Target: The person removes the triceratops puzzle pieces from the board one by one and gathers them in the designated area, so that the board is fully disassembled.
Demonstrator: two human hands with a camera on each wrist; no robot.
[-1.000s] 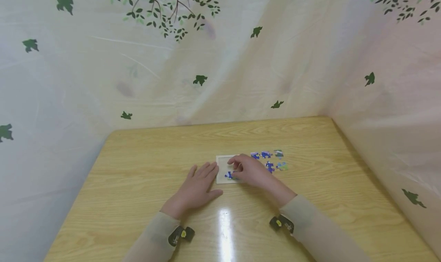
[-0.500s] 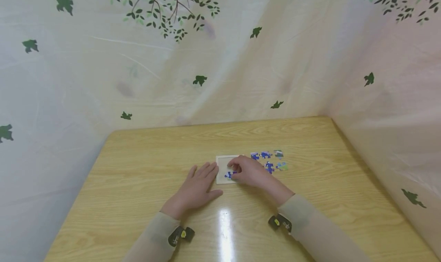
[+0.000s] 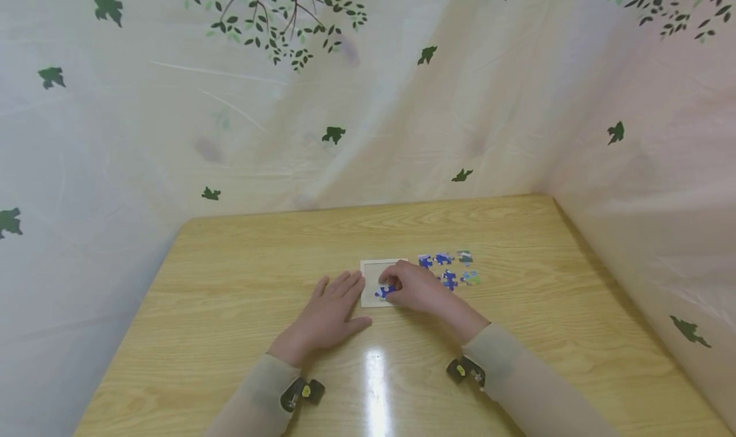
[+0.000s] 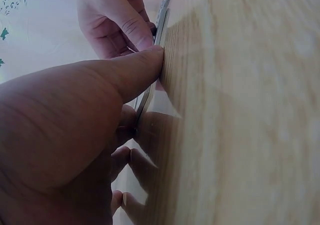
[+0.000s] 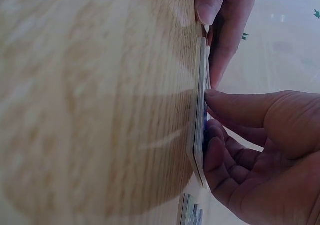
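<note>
A shallow, pale puzzle tray point(image 3: 370, 301) lies on the table in the head view. My left hand point(image 3: 329, 310) rests palm down beside it, fingers spread, with its fingertips at the tray's left edge. Blue jigsaw pieces point(image 3: 383, 292) lie in the lower part of the tray. Over the tray's right side, my right hand point(image 3: 416, 287) has curled fingers and its thumb low at a jigsaw piece, which it mostly hides. The right wrist view shows the right thumb point(image 5: 240, 107) and bent fingers close together at the tray's surface, with a bit of blue between them.
Several loose jigsaw pieces point(image 3: 449, 278), blue, green and grey, lie to the right of the tray. The wooden table point(image 3: 253, 258) ends at a leaf-printed curtain point(image 3: 379, 162) behind and at the sides.
My right hand has shifted slightly, with its fingers curling in closer to the tray, and more of the blue jigsaw piece shows. My left hand has stayed in place.
</note>
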